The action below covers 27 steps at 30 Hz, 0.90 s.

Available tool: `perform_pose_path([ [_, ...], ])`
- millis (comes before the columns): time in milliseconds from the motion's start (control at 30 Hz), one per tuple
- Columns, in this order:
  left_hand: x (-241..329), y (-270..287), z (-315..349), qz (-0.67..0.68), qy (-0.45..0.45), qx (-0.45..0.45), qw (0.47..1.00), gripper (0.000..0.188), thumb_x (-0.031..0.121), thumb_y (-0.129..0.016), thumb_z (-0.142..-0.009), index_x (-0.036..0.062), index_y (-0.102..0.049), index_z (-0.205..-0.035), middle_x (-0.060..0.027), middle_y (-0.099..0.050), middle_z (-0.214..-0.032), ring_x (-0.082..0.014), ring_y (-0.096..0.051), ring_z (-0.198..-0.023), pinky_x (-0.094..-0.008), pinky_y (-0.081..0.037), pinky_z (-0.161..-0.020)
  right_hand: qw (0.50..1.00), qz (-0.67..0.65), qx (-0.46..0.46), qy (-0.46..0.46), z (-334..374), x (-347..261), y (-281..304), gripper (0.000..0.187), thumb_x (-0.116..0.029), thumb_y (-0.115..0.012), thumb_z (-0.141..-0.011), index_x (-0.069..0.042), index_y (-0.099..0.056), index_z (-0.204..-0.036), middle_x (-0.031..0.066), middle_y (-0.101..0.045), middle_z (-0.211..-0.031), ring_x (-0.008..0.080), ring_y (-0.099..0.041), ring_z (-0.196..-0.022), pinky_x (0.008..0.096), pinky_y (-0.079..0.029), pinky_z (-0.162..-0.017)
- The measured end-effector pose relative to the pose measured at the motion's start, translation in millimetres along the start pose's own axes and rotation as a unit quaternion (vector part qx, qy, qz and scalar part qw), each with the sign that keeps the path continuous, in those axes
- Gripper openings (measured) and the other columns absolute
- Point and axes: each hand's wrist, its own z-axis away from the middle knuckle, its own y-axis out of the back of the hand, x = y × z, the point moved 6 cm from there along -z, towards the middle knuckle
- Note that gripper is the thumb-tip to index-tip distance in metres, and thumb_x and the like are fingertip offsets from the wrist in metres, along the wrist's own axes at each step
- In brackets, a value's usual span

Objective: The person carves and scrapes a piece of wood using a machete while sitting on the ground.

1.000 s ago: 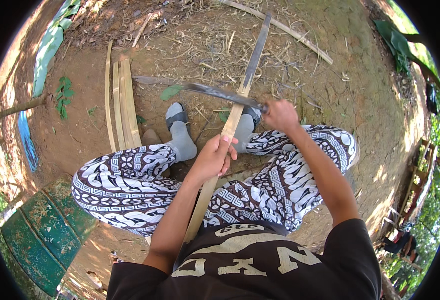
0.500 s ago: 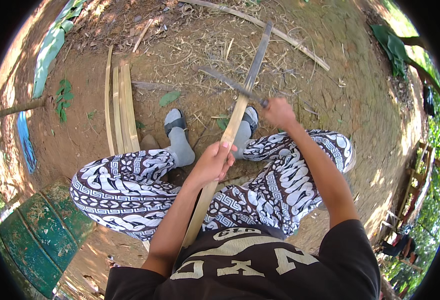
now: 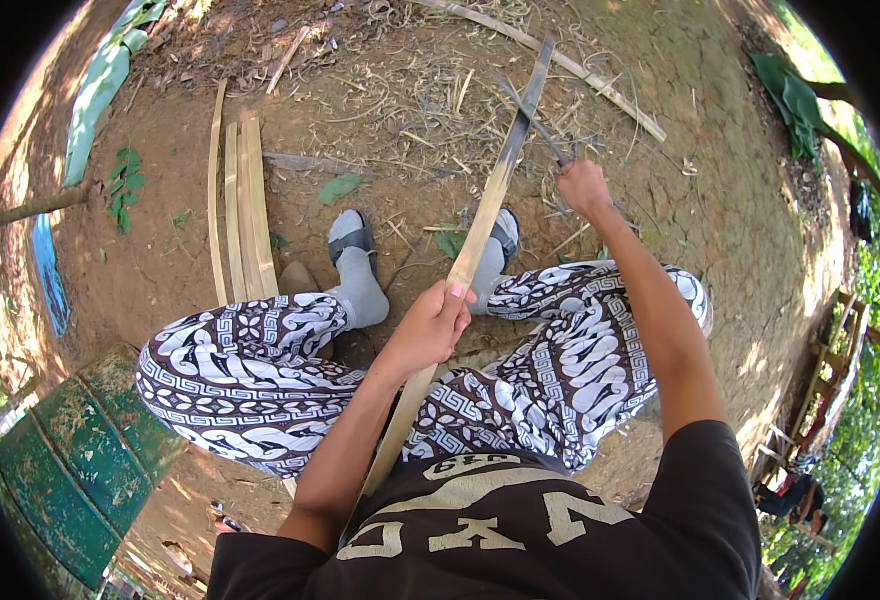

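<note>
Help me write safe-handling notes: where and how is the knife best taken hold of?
Probably by the handle, coming from the near right. The knife lies aslant: its handle end, mostly hidden in the right hand, points nearer and rightward, while the narrow blade runs away leftward across the strip, so that side is better avoided.

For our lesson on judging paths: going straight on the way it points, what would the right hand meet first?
Beyond the knife it holds, the right hand would probably meet the long strip first, near its dark far end; depth is unclear, so it might pass above.
</note>
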Motion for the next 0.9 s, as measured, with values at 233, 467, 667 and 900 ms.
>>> perform_pose_path([
  [233,-5,6,2,0.012,0.006,0.007,1.0,0.04,0.039,-0.035,-0.109,0.0028,-0.051,-0.114,0.0024,-0.043,-0.073,-0.0043,-0.036,-0.048,-0.022,-0.034,-0.041,0.965,0.025,-0.097,0.24,94,-98,5,0.017,-0.019,-0.06,-0.081,-0.005,-0.069,-0.084,0.0235,-0.069,-0.082,0.0414,-0.069,-0.084,0.0503,-0.056,-0.082],
  [467,-2,1,4,-0.034,0.009,0.008,0.999,0.038,0.038,-0.034,-0.11,0.0041,-0.05,-0.113,0.0033,-0.043,-0.073,-0.0037,-0.037,-0.05,-0.0215,-0.035,-0.042,0.999,0.005,-0.015,-0.039,-13,19,-2,0.027,-0.019,-0.059,-0.082,-0.003,-0.074,-0.097,0.0262,-0.071,-0.091,0.0416,-0.07,-0.089,0.0489,-0.057,-0.083],
  [667,-9,5,2,-0.071,-0.033,0.03,0.996,0.037,0.036,-0.033,-0.11,0.0034,-0.051,-0.115,0.0031,-0.043,-0.073,-0.0041,-0.039,-0.053,-0.0223,-0.035,-0.044,0.988,0.04,-0.1,0.111,24,-36,0,0.023,-0.019,-0.058,-0.082,-0.003,-0.072,-0.091,0.0259,-0.07,-0.083,0.042,-0.07,-0.086,0.0513,-0.056,-0.081],
  [900,-9,7,6,-0.175,-0.09,0.066,0.978,0.036,0.032,-0.032,-0.11,0.0017,-0.052,-0.109,0.0016,-0.046,-0.072,-0.0067,-0.042,-0.059,-0.0252,-0.038,-0.053,0.975,0.017,-0.062,0.215,61,-70,2,0.014,-0.018,-0.063,-0.074,-0.005,-0.066,-0.078,0.0226,-0.065,-0.073,0.0425,-0.065,-0.076,0.0525,-0.052,-0.074],
])
